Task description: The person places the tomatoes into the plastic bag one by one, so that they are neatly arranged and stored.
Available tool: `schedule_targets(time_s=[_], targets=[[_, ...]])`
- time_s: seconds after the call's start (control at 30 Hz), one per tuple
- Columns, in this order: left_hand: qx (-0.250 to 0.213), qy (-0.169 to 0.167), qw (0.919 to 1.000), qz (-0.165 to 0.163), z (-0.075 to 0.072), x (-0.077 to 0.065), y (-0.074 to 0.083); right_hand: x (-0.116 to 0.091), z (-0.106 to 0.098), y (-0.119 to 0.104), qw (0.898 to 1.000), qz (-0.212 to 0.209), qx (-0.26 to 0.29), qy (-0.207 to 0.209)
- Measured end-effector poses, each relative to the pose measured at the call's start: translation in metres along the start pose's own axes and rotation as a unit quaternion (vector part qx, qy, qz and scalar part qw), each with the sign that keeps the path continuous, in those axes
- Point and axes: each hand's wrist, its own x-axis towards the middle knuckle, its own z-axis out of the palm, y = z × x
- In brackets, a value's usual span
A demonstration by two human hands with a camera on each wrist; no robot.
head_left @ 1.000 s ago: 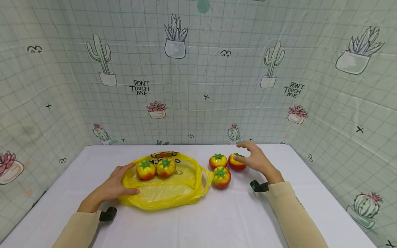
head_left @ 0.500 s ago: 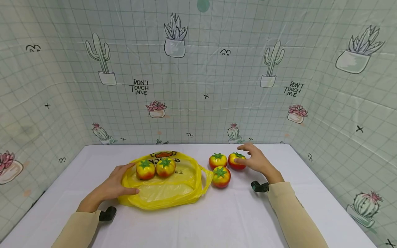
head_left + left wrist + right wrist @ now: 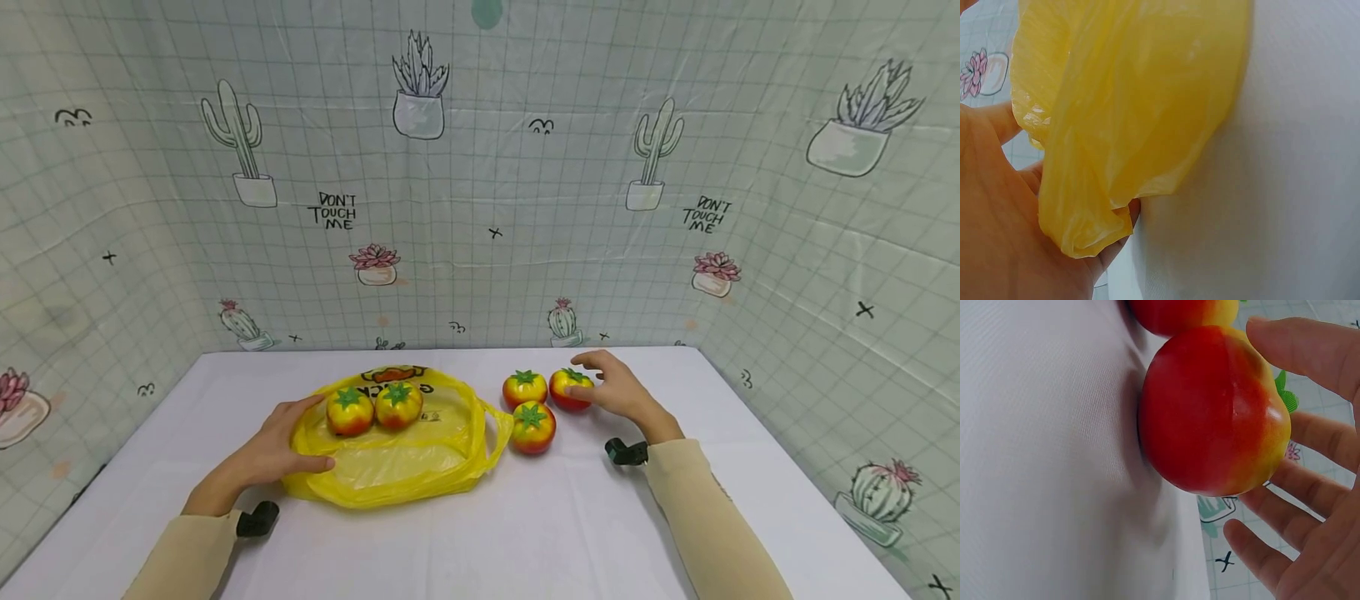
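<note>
A yellow plastic bag (image 3: 405, 479) lies with its mouth spread on the white table. Two red-and-yellow toy tomatoes (image 3: 350, 412) with green star-shaped leaves sit in it side by side. My left hand (image 3: 272, 446) rests at the bag's left side, thumb stretched along the near rim; the left wrist view shows a bag corner (image 3: 1091, 206) against the palm. To the right stand three more toy tomatoes, a back-left one (image 3: 525, 389), a front one (image 3: 533, 428) and a right one (image 3: 568, 390). My right hand (image 3: 617, 387) arches around the right tomato (image 3: 1210, 415), fingers spread, thumb tip at its side.
The bag's handle loop (image 3: 501, 437) reaches right, up to the front tomato. A patterned cloth wall (image 3: 480, 275) closes off the back and both sides of the white table (image 3: 495, 550). A dark wrist device (image 3: 626, 452) sits below the right hand.
My right hand has lowered slightly over the right tomato, its thumb coming closer against the fruit. My left hand, the bag and the tomatoes stay as they were.
</note>
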Motion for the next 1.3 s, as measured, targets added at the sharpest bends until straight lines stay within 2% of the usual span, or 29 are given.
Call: schedule_targets(time_s=[0.8,1.3], targets=[[-0.006,0.0,1.0,-0.003,0.002,-0.0017,-0.0007,-0.002,0.0034,0.0038,0.999,0.026,0.014,-0.021],[-0.004,0.003,1.0,0.001,0.0006,-0.002,0.0001,-0.0019,0.0051,0.0032,0.999,0.019,0.019,-0.024]])
